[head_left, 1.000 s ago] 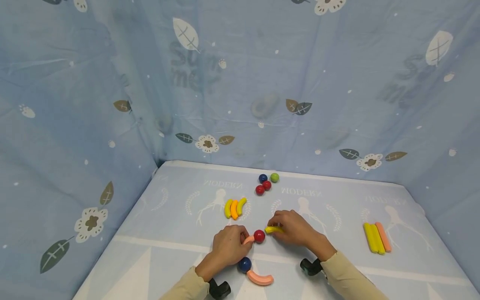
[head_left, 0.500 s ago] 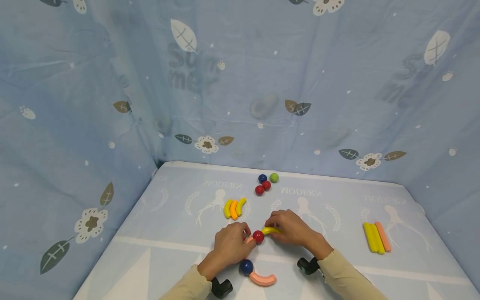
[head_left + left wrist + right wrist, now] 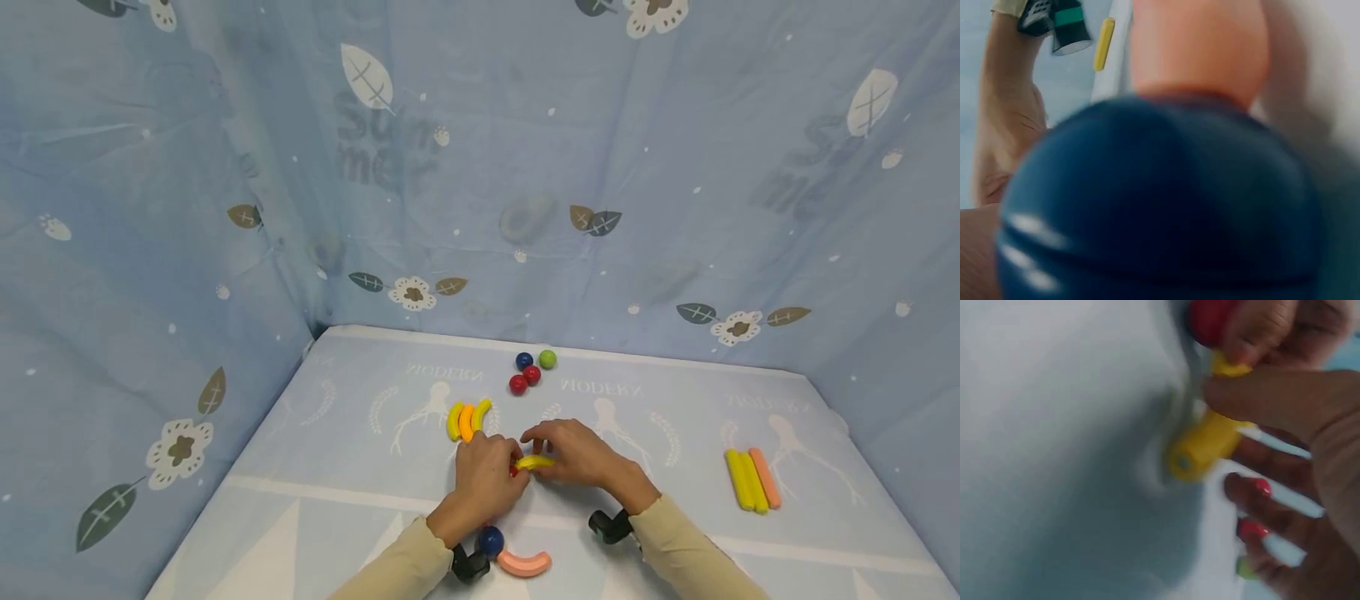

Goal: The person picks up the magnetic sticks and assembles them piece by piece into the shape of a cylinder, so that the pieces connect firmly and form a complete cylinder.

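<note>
My right hand (image 3: 576, 455) pinches a yellow curved stick (image 3: 536, 462) between thumb and fingers. In the right wrist view the stick's near end has a small hole (image 3: 1182, 462), and its far end meets a red ball (image 3: 1210, 322). My left hand (image 3: 487, 477) grips at that joint, its fingers covering most of the red ball in the head view. Any pink piece behind the red ball is hidden by the left hand. Below the left wrist lies a dark blue ball (image 3: 491, 542) against a pink curved stick (image 3: 525, 564); the ball fills the left wrist view.
Just beyond my left hand lie two yellow curved sticks and an orange one (image 3: 467, 423). Farther back sit two red balls, a blue ball (image 3: 524, 361) and a green ball (image 3: 547, 359). Two yellow straight sticks (image 3: 746, 481) and a pink one lie at the right.
The yellow stick has moved left until it meets the red ball. My left hand has shifted right and forward, from the pink piece onto the red ball, which it now mostly covers.
</note>
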`<action>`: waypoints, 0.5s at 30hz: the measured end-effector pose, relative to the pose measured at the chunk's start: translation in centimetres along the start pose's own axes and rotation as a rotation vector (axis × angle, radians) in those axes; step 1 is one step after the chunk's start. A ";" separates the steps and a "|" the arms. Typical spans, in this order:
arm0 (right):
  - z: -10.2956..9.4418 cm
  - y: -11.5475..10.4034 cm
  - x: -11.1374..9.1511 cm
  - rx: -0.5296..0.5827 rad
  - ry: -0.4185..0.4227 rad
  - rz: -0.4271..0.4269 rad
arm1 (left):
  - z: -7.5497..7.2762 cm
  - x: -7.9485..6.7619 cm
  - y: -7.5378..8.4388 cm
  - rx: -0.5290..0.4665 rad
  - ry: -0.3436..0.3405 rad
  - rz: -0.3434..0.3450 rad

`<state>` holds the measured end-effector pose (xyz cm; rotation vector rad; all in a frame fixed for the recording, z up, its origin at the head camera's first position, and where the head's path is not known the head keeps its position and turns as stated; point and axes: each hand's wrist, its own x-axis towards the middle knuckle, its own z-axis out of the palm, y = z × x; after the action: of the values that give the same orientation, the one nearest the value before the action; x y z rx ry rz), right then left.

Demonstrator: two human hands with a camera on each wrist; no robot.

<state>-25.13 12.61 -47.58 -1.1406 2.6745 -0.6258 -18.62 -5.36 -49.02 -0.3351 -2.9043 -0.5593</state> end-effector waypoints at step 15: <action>-1.6 2.3 7.2 -0.140 0.302 0.125 | 0.8 -0.1 0.1 0.103 0.070 0.093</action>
<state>-32.11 9.36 -47.12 -0.9674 3.0603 -0.6430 -18.56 -4.97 -49.72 -0.4249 -2.8207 -0.3978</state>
